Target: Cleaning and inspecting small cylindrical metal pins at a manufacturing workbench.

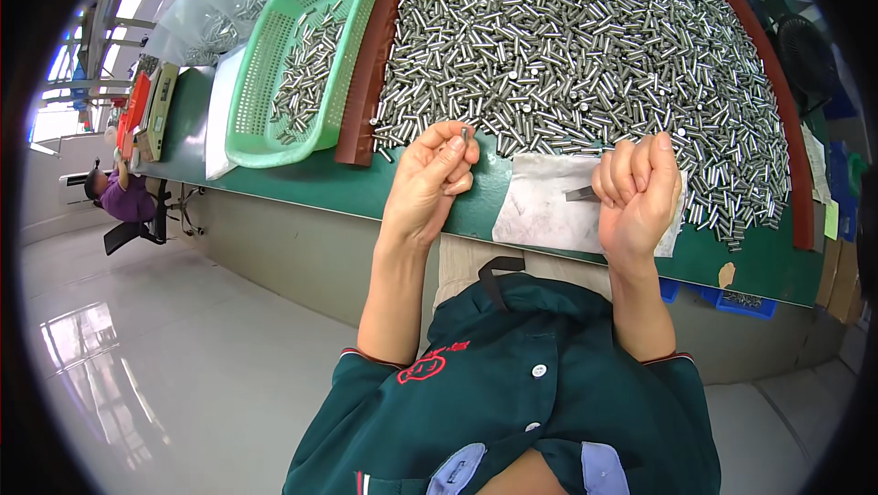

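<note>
My left hand [427, 180] is raised above the front of the bench, its thumb and forefinger pinching one small metal pin [465, 133]. Over a stained white cloth [540, 198], my right hand [637, 193] is curled into a fist. A flat dark grey metal piece [579, 193] juts from that fist toward the left; its other end is hidden in my palm, so its kind cannot be made out. Beyond both hands spreads a wide heap of short shiny metal pins [567, 47].
Reddish-brown strips [358, 120] border the heap on the green bench [366, 191]. At left stands a light green plastic basket [240, 120] holding more pins, near clear bags [201, 15]. A black fan [807, 52] sits at right. Another person [128, 198] sits far left.
</note>
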Action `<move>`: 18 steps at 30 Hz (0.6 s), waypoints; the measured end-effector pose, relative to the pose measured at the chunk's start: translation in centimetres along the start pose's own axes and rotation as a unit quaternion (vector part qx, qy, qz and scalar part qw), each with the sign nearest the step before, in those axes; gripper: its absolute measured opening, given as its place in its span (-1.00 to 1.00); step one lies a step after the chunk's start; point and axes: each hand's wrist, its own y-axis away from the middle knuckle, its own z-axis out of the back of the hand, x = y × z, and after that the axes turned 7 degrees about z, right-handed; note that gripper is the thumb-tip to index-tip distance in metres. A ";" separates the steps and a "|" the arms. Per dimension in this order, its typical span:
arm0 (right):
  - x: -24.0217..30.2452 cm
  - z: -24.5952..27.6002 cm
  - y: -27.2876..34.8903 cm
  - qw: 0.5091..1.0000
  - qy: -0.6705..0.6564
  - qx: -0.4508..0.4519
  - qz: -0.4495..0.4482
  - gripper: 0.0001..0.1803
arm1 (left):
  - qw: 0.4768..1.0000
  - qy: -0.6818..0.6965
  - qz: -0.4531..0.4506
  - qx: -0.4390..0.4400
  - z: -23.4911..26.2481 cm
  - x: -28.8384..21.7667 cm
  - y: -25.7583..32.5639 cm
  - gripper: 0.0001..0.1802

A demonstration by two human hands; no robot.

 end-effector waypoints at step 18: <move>-0.1 0.1 -0.1 1.000 0.001 0.014 0.013 -0.57 | 0.955 -0.253 -0.072 -0.135 0.2 -0.7 0.9 -0.71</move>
